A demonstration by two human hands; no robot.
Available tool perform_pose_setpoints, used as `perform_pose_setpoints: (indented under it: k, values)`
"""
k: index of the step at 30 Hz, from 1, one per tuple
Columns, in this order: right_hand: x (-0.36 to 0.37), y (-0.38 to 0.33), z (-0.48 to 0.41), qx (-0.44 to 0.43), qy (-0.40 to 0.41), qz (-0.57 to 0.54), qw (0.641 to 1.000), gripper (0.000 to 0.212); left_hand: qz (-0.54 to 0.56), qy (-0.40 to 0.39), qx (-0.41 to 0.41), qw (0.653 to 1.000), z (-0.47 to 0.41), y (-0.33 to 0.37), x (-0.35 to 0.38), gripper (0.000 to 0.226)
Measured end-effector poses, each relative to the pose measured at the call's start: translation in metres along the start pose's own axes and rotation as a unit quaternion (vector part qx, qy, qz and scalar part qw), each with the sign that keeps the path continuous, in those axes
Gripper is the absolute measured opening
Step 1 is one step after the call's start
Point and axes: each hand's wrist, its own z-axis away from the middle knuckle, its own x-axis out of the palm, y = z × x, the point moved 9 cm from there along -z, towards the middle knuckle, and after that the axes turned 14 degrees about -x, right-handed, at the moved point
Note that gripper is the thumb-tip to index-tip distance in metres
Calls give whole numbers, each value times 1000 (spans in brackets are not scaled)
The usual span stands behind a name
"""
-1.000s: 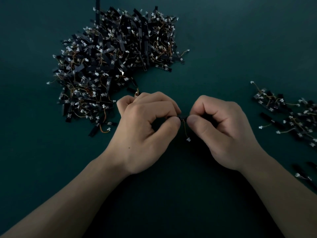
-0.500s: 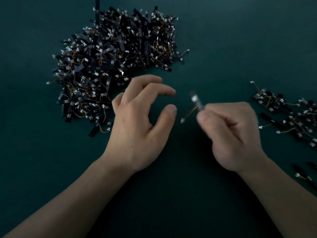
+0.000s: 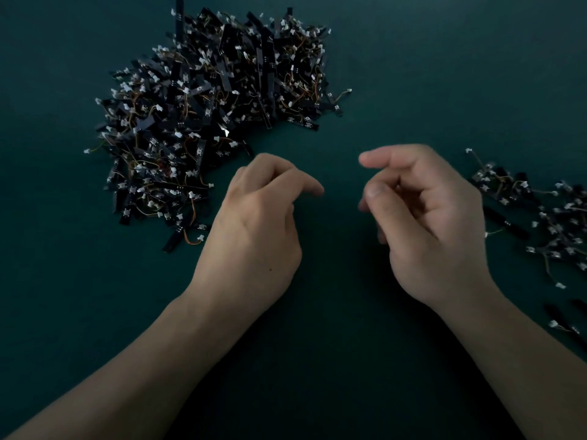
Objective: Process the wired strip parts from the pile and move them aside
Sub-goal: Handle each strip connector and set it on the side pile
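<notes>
- Judged to be early in the job: by far the greater share of wired strip parts sits in the pile (image 3: 216, 115) at the upper left of the worktop (image 3: 317, 360), a dense tangle of black strips, white connectors and orange-brown wires.
- Counted as done so far: only the set-aside group (image 3: 546, 217) at the right edge, much thinner and flatter than the pile, well apart from it and partly cut off by the frame.
- Also noted near the lower right corner: a few loose strips (image 3: 565, 319), apart from that group; cannot tell whether processed or not.
- Left hand (image 3: 254, 236): relaxed, fingers loosely curled, gripping nothing, hanging just beside the near edge of the pile.
- Right hand (image 3: 435, 223): likewise loosely curled with the forefinger reaching forward, slightly blurred, nothing seen between fingers and thumb, sitting between the left hand and the set-aside group.
- No strip in either of the hands and none on the bare worktop between them, so apparently between pieces rather than mid-piece.
- Left to do: take the next part from the pile, work it with both hands, pass it to the right, and repeat a great many times.
</notes>
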Motion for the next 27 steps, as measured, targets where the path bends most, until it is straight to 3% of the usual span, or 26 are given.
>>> perform_pose_setpoints:
  k: [7, 10, 12, 17, 21, 27]
  values:
    - [8, 7, 1, 51, -39, 6, 998, 19, 100, 89, 81, 988, 6, 15, -21, 54]
    - [15, 6, 2, 60, -83, 0, 995, 24, 231, 33, 32, 972, 4, 5, -13, 62]
    - [19, 4, 2, 60, -110, 25, 992, 15, 273, -17, 20, 962, 3, 4, -3, 66]
    - [27, 6, 2, 64, -183, 75, 978, 30, 236, -69, 67, 967, 8, 16, 7, 69]
    - [23, -2, 0, 36, -152, 33, 987, 16, 202, -54, 90, 974, 13, 24, 5, 55]
    - [13, -9, -3, 14, -88, 4, 996, 15, 191, -10, 9, 982, 7, 13, -8, 15]
